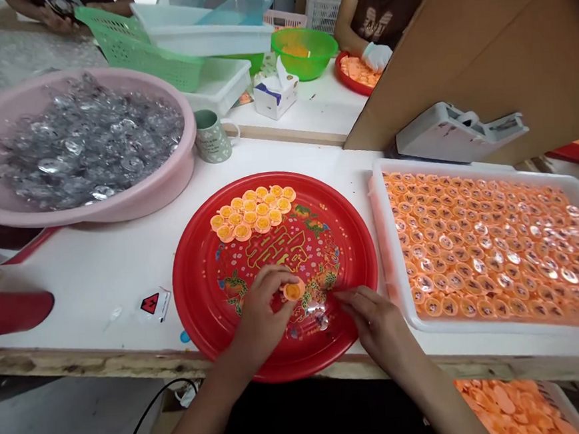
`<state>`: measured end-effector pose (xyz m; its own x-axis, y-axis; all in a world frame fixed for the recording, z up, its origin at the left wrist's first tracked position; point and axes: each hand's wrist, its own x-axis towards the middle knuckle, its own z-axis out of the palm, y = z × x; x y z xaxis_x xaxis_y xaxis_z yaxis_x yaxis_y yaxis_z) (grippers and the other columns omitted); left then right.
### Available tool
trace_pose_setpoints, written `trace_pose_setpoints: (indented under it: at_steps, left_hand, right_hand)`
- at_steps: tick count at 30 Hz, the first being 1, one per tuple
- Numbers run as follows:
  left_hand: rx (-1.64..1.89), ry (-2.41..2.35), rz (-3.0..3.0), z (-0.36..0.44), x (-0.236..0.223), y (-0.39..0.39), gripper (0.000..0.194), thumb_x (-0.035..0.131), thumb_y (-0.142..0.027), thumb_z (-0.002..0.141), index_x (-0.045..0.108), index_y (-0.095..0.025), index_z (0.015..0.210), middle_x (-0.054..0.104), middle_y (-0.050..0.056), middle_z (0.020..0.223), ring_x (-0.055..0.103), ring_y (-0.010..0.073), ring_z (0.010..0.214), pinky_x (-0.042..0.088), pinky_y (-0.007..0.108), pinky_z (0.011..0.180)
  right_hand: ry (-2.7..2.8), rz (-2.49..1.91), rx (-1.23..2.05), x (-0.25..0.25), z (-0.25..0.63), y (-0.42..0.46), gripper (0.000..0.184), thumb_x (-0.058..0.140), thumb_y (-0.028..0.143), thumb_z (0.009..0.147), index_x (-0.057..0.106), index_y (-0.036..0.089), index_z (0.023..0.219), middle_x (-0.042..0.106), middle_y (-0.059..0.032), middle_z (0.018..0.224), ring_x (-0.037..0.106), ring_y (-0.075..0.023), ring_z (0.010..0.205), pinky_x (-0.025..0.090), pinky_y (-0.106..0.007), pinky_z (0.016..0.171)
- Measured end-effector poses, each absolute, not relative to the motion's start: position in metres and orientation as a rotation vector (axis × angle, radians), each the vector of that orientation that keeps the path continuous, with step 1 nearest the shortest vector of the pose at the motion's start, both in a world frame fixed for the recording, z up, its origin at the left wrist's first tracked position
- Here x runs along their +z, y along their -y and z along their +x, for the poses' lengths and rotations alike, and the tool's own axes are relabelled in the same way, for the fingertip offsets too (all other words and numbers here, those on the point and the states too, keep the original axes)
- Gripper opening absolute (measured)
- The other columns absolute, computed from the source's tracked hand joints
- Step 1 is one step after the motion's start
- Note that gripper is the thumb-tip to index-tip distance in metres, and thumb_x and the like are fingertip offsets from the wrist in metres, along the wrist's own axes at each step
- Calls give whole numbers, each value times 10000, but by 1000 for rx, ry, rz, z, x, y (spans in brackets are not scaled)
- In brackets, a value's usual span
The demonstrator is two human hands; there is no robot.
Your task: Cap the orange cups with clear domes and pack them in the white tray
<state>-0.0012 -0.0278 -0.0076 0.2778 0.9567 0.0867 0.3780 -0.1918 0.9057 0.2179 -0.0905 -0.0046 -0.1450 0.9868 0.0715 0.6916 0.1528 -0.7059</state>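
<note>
A round red plate (209, 277) with a gold pattern lies on the white table in front of me. Several orange discs (252, 212) are laid in rows at its far side. My left hand (261, 309) is closed in a pinch on one orange disc (294, 289) over the plate's near middle. My right hand (372, 317) rests on the plate's near right, fingers together and pointing at small clear plastic covers (317, 312) lying between the two hands.
A pink basin (167, 186) of clear plastic covers sits at the left. A white tray (388, 236) full of orange discs stands at the right. A mug (211, 136), tissue box (274, 91), green bowl (304, 52) and stacked bins lie beyond. Another person's gloved hand (376, 55) works at a far red plate.
</note>
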Motion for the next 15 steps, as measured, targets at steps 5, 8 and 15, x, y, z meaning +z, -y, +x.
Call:
trace_pose_setpoints:
  at_steps: [5,8,15]
  left_hand:
    - [823,-1226,1451,-5,3,20,171,595,-140,779,626,-208,933,671,40,1008,643,190,962,546,312,810]
    - [782,-1202,1353,-2,5,19,222,612,-134,741,636,-199,952,691,31,978,659,187,927,551,308,800]
    - [743,-1155,1338,1,0,23,288,649,-167,753,655,-213,1037,679,46,1071,632,203,1023,514,346,896]
  right_hand:
    - [1979,-1682,841,4,204,84,210,500,110,896,690,198,907,685,-71,869,663,-195,789,535,-303,709]
    - [2155,-1811,795,2,185,82,161,590,90,829,674,173,939,681,-91,899,647,-237,817,506,-349,745]
    - [2065,-1832,937,-12,172,77,329,522,-44,702,613,203,900,640,-41,903,631,-182,799,481,-257,706]
